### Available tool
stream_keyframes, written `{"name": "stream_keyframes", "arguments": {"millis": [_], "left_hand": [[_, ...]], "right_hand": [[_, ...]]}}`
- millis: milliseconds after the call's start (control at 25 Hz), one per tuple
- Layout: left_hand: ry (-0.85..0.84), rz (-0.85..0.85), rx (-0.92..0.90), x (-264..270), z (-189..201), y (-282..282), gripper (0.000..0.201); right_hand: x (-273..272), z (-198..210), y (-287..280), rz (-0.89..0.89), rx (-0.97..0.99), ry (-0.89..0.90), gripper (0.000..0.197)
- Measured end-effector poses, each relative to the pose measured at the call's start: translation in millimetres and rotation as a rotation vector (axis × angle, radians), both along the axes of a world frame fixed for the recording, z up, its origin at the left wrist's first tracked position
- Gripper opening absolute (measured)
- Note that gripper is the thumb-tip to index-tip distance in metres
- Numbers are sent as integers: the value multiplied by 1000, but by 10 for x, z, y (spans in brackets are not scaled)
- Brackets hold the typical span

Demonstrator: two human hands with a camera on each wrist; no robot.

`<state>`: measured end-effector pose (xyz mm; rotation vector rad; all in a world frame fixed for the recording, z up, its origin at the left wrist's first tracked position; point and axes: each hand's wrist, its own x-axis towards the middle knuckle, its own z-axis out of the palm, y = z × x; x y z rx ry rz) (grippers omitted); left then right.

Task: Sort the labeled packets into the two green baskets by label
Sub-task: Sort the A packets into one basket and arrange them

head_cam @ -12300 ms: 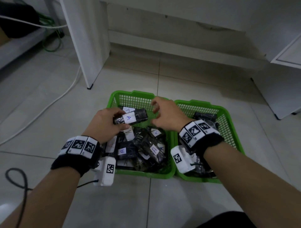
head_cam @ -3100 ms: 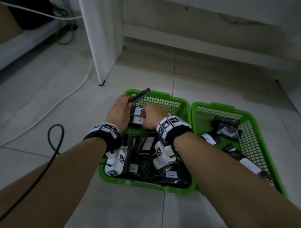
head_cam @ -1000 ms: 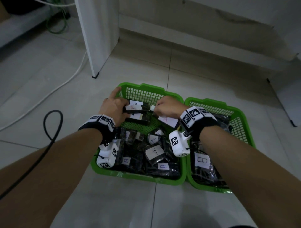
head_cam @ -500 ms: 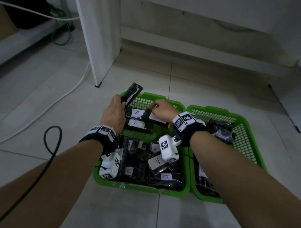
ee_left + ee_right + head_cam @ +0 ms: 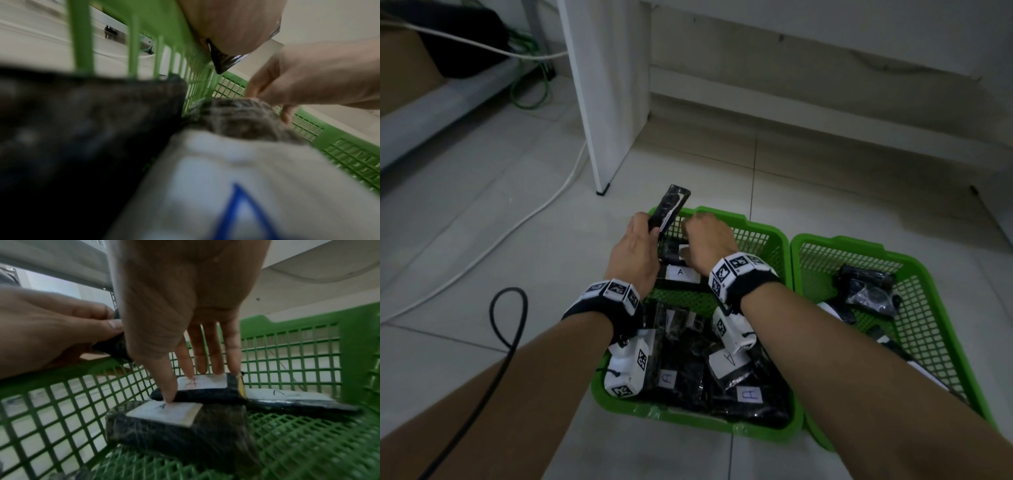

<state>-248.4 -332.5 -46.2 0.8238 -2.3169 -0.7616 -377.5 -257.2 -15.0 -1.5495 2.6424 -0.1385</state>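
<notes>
Two green baskets sit side by side on the floor. The left basket [image 5: 760, 233] is full of black packets with white A labels [image 5: 751, 394]. The right basket [image 5: 859, 246] holds a few black packets [image 5: 866, 287]. My left hand [image 5: 650, 226] grips one black packet [image 5: 671, 205], raised over the left basket's far left corner. My right hand [image 5: 185, 382] reaches down at the back of that basket. Its straight fingers [image 5: 213, 353] press on a stacked A packet [image 5: 205, 386], and the thumb touches the nearer A packet [image 5: 164, 412]. A third A packet [image 5: 287, 397] lies to the right.
A white furniture leg [image 5: 606, 102] stands just beyond the left basket. A white cable [image 5: 517, 226] and a black cable loop [image 5: 506, 318] lie on the tiled floor to the left. Green cables [image 5: 530, 85] coil at the far left.
My right hand has come down onto the A packets at the back of the left basket, fingers now straight. My left hand still holds its packet raised.
</notes>
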Motion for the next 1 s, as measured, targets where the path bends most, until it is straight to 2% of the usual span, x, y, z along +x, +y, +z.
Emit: {"name": "stream_keyframes", "arguments": {"millis": [80,120,320,480,600,720,800,880,1000], "left_hand": [[1,2,4,1,5,-4,19],[2,0,4,0,10,-6,19],[-15,-18,27,-7,19,8,17],[-5,-16,-87,-3,-8,-30,13],[-85,-48,-153,-9,5,-8,13],[-186,-136,-191,16,2,6,20],[-231,-155,-195,39,11,-1,26],[-258,-157,-196,47,7,-3,25],[-296,-143,-225,34,-12,-8,20]], "right_hand": [[-40,44,6,-25,97,-57,29],[-54,46,0,-34,98,-94,27],[-31,-36,-46,-69,-65,-207,9],[-248,212,115,-263,-97,-335,10],[-374,419,437,-267,103,-393,16],[-222,436,733,-164,386,-530,10],[-110,347,830,-43,521,-412,16],[-11,219,884,16,528,-313,26],[93,83,932,56,532,-331,32]]}}
